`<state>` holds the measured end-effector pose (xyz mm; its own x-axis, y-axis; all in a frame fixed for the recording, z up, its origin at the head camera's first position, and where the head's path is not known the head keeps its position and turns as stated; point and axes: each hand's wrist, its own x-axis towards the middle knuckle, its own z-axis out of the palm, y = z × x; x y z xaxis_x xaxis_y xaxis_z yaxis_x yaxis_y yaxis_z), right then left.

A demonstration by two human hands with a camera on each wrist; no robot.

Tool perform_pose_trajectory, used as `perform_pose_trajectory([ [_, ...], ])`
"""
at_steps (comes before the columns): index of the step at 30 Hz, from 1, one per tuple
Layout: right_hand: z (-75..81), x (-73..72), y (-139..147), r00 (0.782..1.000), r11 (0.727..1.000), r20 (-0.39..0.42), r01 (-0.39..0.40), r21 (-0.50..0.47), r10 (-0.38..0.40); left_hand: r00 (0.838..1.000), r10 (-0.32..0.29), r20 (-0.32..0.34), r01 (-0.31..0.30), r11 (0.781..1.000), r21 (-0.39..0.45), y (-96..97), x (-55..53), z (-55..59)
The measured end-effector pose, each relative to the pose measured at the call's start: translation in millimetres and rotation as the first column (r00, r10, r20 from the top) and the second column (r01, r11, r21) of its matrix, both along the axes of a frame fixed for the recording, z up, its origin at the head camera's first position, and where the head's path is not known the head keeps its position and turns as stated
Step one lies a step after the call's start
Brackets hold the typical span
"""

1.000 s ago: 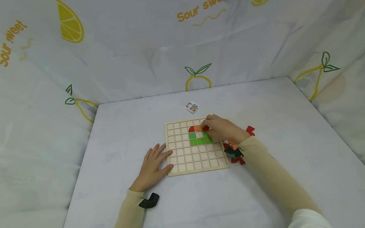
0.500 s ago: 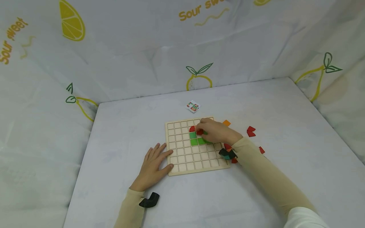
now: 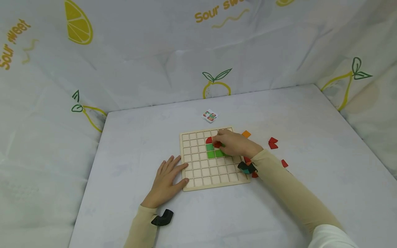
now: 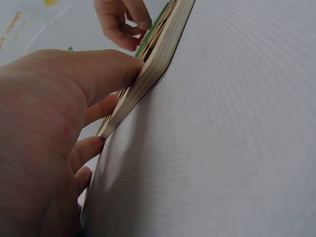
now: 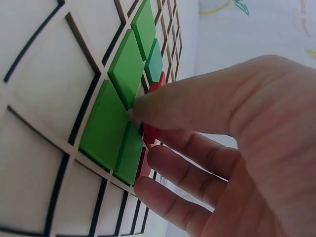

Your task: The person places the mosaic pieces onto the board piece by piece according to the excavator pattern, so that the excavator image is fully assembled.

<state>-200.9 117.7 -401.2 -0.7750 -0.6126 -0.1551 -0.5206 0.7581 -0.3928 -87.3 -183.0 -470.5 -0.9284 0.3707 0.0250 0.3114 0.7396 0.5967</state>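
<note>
"Sour sweet" [image 3: 13,37] in orange at left — partial "Sour swe" [image 3: 216,11] at top — on the white backdrop [image 3: 136,69]

Board [image 3: 205,172]: pale wood, dark-lined square grid
Tiles on board [image 3: 211,154]: green, teal, red
Loose tiles [image 3: 246,134]: orange, red
Card [image 3: 210,116]: white, multicoloured print
Backdrop [image 3: 139,51]: white, green-leaved yellow lemons, orange lettering

Table [image 3: 139,144] with board [image 3: 204,172], loose tiles [image 3: 246,134], perhaps a card [image 3: 209,116]

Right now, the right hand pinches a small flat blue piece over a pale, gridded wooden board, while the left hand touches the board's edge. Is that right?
No: the small flat piece is red, not blue, as the head view shows. The right hand pinches it over the gridded wooden board, whose edge the left hand touches.
</note>
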Motion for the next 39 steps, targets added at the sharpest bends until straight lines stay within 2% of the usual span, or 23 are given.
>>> perform_pose_trajectory([
  [7, 1.2, 2.0, -0.1, 1.000, 1.000, 0.006, -0.017, -0.020, 0.017, 1.000, -0.004, -0.003, 0.004, 1.000, -0.006, -0.3, -0.8, 1.1],
  [11, 1.2, 2.5, 0.7, 0.999, 1.000, 0.037, 0.001, -0.023, -0.001, 1.000, -0.003, -0.001, 0.003, 1.000, -0.005, -0.3, -0.7, 0.9],
  [19, -1.2, 2.0, 1.4, 0.997, 0.999, 0.072, 0.019, -0.037, -0.016, 0.999, -0.007, -0.054, 0.007, 1.000, 0.000, 0.2, -0.2, 0.1],
  [23, -1.4, 2.1, 0.8, 0.997, 0.999, 0.072, 0.021, -0.041, -0.018, 0.999, -0.008, -0.049, 0.008, 1.000, -0.003, -0.1, -0.3, 0.2],
  [27, -0.7, 2.5, 1.1, 0.999, 0.999, 0.046, 0.018, -0.039, -0.016, 0.999, -0.010, -0.045, 0.009, 1.000, -0.003, -0.3, -0.2, 0.9],
  [35, -4.5, 3.2, 2.5, 0.996, 0.998, -0.079, -0.035, -0.047, 0.031, 0.999, -0.005, -0.042, 0.005, 1.000, -0.002, 0.0, -0.1, 1.4],
  [39, -5.6, 2.9, 2.5, 0.995, 0.999, -0.101, -0.032, -0.034, 0.028, 0.999, -0.009, -0.039, 0.009, 1.000, 0.002, 0.3, 0.4, 1.2],
])
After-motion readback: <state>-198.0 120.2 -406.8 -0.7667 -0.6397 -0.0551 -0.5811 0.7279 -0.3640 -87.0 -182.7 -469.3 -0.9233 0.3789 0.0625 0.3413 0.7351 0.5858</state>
